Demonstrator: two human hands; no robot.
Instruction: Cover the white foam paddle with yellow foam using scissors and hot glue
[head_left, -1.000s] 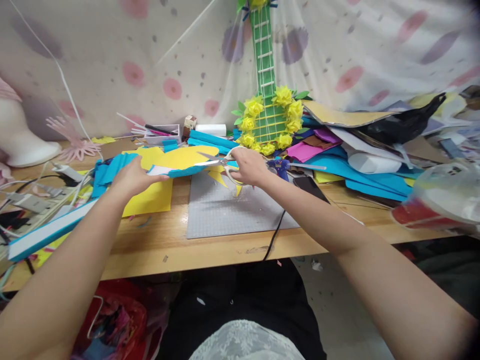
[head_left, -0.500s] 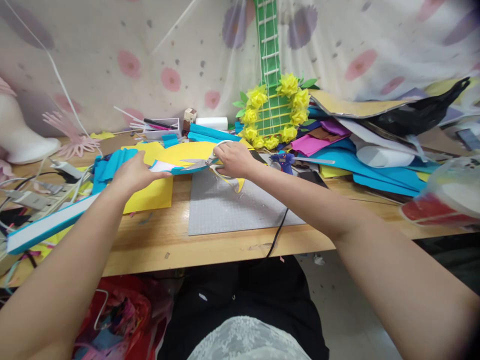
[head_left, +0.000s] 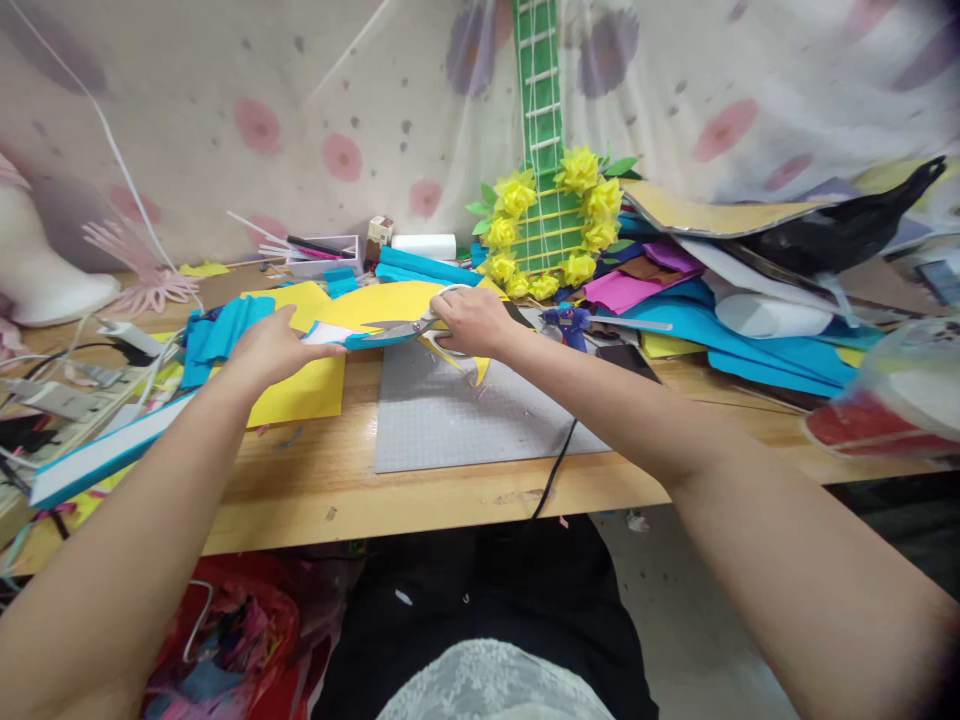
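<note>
My right hand (head_left: pixel 474 320) holds a pair of scissors (head_left: pixel 397 331) by its light handles, blades pointing left along the edge of a wide yellow piece (head_left: pixel 382 300). A thin curl of yellow (head_left: pixel 480 372) hangs below the handles. My left hand (head_left: pixel 268 348) is closed around a blue-edged craft piece, its thumb stretched toward the blades. The long white strip (head_left: pixel 112 450) of that piece runs out to the lower left, partly behind my forearm. Its part under my fingers is hidden. Beside this hand lie crumpled blue paper (head_left: pixel 232 330) and a yellow sheet (head_left: pixel 304 390).
A grey cutting mat (head_left: pixel 450 430) lies on the wooden table (head_left: pixel 300 500). Behind it stands a green paper guitar (head_left: pixel 544 180) ringed with yellow flowers. A blue glue gun (head_left: pixel 570 325), stacked coloured paper (head_left: pixel 742 335) and a plastic cup (head_left: pixel 892 400) are on the right; cables and power strips (head_left: pixel 71 400) on the left.
The lower-left end of the white strip has shifted slightly right. Both hands and the scissors stay in nearly the same place.
</note>
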